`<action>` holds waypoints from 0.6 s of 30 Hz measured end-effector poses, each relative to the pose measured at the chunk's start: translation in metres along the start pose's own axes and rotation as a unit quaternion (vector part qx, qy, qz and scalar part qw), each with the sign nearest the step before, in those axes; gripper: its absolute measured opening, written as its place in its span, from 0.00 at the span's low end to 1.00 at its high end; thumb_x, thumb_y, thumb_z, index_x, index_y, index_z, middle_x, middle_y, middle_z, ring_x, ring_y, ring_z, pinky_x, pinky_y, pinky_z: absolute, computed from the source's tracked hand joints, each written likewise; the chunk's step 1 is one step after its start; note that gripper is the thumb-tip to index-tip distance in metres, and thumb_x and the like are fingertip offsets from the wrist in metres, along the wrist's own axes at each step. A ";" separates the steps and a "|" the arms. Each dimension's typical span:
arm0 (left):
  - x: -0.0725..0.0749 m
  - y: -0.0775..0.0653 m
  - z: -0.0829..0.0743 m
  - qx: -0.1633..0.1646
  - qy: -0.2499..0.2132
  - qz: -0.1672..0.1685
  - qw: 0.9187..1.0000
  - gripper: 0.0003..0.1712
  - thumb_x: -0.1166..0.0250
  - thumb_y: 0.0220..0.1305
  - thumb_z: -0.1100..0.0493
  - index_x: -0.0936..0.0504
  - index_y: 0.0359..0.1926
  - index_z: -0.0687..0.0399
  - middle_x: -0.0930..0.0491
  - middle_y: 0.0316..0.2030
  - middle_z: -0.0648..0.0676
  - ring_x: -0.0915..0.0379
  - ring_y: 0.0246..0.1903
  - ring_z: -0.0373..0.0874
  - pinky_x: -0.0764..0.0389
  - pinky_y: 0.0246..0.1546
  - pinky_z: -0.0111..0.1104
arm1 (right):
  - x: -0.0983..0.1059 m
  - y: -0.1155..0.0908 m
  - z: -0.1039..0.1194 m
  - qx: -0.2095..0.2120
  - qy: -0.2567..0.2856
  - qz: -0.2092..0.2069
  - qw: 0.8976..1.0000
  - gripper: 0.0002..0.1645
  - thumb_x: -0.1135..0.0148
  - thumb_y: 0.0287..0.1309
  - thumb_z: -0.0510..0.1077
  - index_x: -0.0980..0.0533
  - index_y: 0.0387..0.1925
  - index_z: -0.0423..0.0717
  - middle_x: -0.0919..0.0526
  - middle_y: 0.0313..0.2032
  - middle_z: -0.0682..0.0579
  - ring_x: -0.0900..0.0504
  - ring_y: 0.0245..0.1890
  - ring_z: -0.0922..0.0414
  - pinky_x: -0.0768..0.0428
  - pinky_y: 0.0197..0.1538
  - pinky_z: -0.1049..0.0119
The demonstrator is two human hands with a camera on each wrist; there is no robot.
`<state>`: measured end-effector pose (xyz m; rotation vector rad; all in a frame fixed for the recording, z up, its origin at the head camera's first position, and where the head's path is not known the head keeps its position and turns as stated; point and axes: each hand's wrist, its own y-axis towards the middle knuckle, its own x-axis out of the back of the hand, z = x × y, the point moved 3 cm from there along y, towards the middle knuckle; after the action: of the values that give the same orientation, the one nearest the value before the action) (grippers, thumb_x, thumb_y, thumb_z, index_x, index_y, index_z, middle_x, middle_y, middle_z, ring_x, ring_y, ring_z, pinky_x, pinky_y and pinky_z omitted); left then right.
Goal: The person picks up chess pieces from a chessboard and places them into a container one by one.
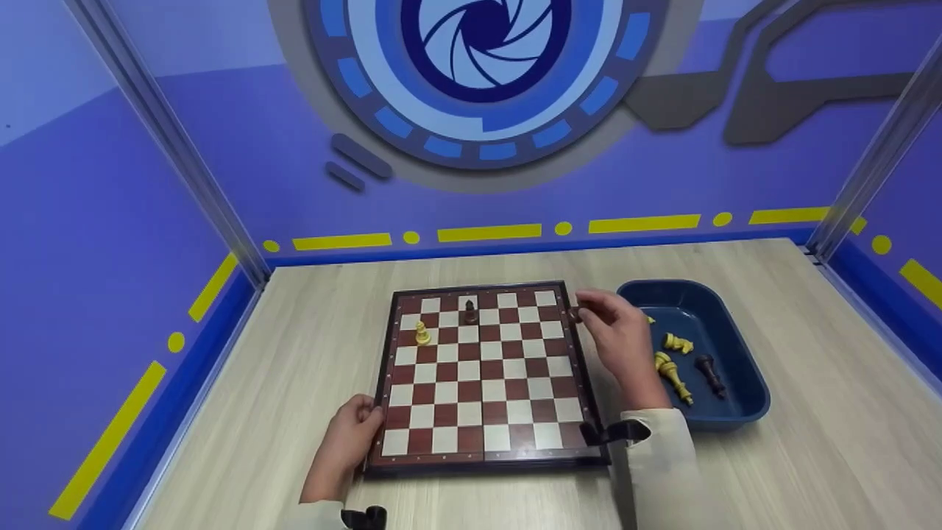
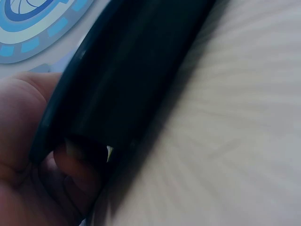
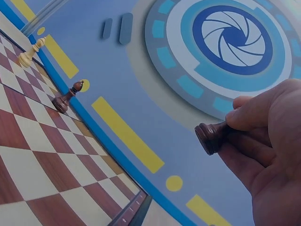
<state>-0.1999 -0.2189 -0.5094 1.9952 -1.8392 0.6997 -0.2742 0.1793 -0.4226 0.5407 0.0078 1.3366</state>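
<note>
My left hand [image 1: 352, 436] grips the near left edge of a brown-and-white chessboard [image 1: 483, 467]. In the left wrist view its thumb [image 2: 21, 110] lies along the board's dark rim, with curled fingers beneath. My right hand [image 1: 620, 340] pinches a dark chess piece [image 3: 210, 137] just past the board's far right edge. Its round base points out toward the board, while the fingers hide its top. On the board stand a dark bishop [image 1: 470, 312] near the far side and a pale yellow piece [image 1: 422, 333] toward the left, both upright.
A blue tray [image 1: 758, 401] stands on the table right of the board, partly behind my right forearm. Inside lie a yellow knight [image 1: 677, 343], a tall yellow piece [image 1: 673, 377] and a dark piece [image 1: 709, 375]. Blue-purple panels [image 1: 221, 162] wall in the table [image 1: 309, 316].
</note>
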 end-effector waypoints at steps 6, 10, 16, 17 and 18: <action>-0.001 0.000 -0.001 0.007 -0.006 -0.001 1.000 0.10 0.45 0.67 0.60 0.24 0.42 0.63 0.33 0.20 0.47 0.36 0.21 0.40 0.32 0.23 0.32 | 0.007 0.003 -0.006 0.002 0.005 -0.016 1.000 0.13 0.39 0.61 0.34 0.18 0.47 0.44 0.15 0.43 0.45 0.15 0.39 0.57 0.23 0.43 0.80; 0.000 0.000 -0.002 0.006 -0.003 -0.004 1.000 0.09 0.45 0.67 0.60 0.24 0.42 0.62 0.33 0.20 0.47 0.37 0.21 0.40 0.33 0.23 0.32 | 0.012 0.003 -0.009 -0.009 -0.011 -0.022 1.000 0.13 0.38 0.61 0.36 0.18 0.47 0.46 0.15 0.44 0.47 0.17 0.39 0.66 0.24 0.42 0.80; 0.000 -0.001 -0.002 0.002 -0.003 -0.004 1.000 0.09 0.45 0.67 0.60 0.24 0.41 0.63 0.34 0.20 0.47 0.38 0.21 0.40 0.33 0.24 0.31 | 0.018 0.003 -0.014 -0.029 -0.017 -0.027 0.999 0.13 0.40 0.63 0.37 0.19 0.48 0.47 0.16 0.46 0.47 0.17 0.41 0.64 0.24 0.43 0.81; -0.001 -0.001 -0.002 0.003 -0.004 -0.004 1.000 0.09 0.45 0.67 0.60 0.24 0.41 0.63 0.34 0.20 0.47 0.37 0.21 0.40 0.33 0.23 0.31 | 0.019 0.003 -0.014 -0.031 -0.014 -0.029 0.999 0.13 0.40 0.63 0.37 0.19 0.49 0.46 0.16 0.46 0.47 0.17 0.41 0.64 0.24 0.44 0.81; -0.001 -0.001 -0.001 0.005 -0.005 -0.004 1.000 0.09 0.45 0.67 0.60 0.24 0.42 0.63 0.34 0.20 0.47 0.37 0.21 0.40 0.33 0.23 0.31 | 0.020 0.003 -0.015 -0.031 -0.014 -0.032 0.999 0.13 0.40 0.62 0.37 0.19 0.48 0.46 0.16 0.46 0.47 0.17 0.41 0.65 0.25 0.44 0.81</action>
<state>-0.1991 -0.2174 -0.5087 2.0153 -1.8365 0.6991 -0.2767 0.2036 -0.4285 0.5020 -0.0389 1.2629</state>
